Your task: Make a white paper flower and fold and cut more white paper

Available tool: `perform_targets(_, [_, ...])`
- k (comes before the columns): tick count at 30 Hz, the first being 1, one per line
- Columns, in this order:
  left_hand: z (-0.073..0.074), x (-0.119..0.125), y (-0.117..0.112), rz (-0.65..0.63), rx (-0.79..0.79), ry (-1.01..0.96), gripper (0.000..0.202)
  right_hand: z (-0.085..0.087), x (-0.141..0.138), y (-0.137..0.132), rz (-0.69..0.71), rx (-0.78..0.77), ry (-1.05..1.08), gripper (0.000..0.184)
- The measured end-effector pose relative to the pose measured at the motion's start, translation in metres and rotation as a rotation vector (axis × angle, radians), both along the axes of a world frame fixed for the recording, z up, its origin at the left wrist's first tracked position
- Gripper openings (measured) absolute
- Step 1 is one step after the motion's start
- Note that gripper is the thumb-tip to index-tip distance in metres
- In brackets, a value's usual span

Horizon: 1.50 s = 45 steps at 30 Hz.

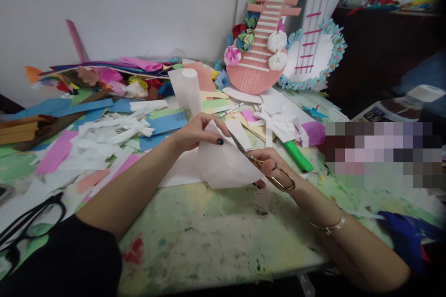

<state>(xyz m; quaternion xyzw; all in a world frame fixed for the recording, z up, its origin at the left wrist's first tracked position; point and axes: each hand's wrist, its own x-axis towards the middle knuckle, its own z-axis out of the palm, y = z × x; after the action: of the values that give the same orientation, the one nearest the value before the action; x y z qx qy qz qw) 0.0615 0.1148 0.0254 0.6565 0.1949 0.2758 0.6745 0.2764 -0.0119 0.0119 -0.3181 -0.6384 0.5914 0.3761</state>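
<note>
My left hand pinches the top of a thin white sheet of paper, thumb in front and fingers behind. In my right hand are scissors with gold handles, the thumb through one loop. Their blades point up and left, lying at the sheet's upper right edge near my left fingertips. Whether the blades are parted is hard to make out. More white paper lies flat on the table under the sheet. A white paper roll stands just behind my left hand.
Paint-stained table in front. White paper strips, blue paper and pink scraps lie left, with black-framed glasses near my sleeve. A green packet lies right. Paper-flower-trimmed instrument models lean on the wall.
</note>
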Motion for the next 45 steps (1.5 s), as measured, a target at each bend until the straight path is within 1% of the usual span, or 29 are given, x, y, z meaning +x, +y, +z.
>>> perform_targets(4, [-0.001, 0.003, 0.000, -0.048, 0.045, -0.015, 0.016, 0.004, -0.001, -0.001, 0.001, 0.000, -0.039, 0.067])
perform_targets(9, [-0.001, 0.003, 0.001, -0.040, 0.102, -0.010, 0.018, 0.010, -0.002, -0.002, -0.024, 0.042, -0.065, 0.070])
perform_targets(12, [-0.001, 0.002, 0.001, -0.027, 0.129, -0.013, 0.018, 0.008, -0.002, -0.002, -0.028, 0.069, -0.051, 0.068])
perform_targets(16, [-0.001, 0.001, 0.001, -0.022, 0.152, -0.018, 0.015, 0.003, -0.001, -0.001, -0.020, 0.037, 0.007, 0.061])
perform_targets(18, [-0.001, 0.000, 0.002, -0.021, 0.155, -0.017, 0.015, 0.003, -0.001, -0.001, -0.016, 0.030, 0.019, 0.061])
perform_targets(22, [-0.002, 0.001, 0.002, -0.036, 0.153, -0.002, 0.017, 0.008, -0.002, -0.002, -0.004, 0.024, -0.017, 0.065])
perform_targets(26, [-0.001, 0.002, 0.002, -0.061, 0.173, -0.003, 0.013, 0.011, -0.003, -0.003, -0.019, 0.023, -0.009, 0.066])
perform_targets(30, [0.001, 0.003, 0.001, -0.073, 0.180, -0.006, 0.012, 0.006, -0.003, -0.003, -0.013, -0.033, 0.049, 0.065])
perform_targets(35, [0.002, 0.001, 0.000, -0.035, 0.188, 0.011, 0.019, 0.000, -0.002, -0.001, -0.046, -0.156, 0.050, 0.065])
perform_targets(38, [0.003, 0.000, -0.001, -0.020, 0.187, 0.013, 0.021, 0.002, -0.003, -0.001, -0.074, -0.209, 0.020, 0.065])
perform_targets(42, [0.004, -0.002, -0.001, -0.008, 0.164, 0.015, 0.022, 0.008, -0.005, -0.002, -0.116, -0.236, -0.002, 0.066])
perform_targets(45, [0.005, -0.004, -0.001, 0.017, 0.084, 0.011, 0.023, 0.009, -0.005, -0.002, -0.131, -0.240, -0.018, 0.068])
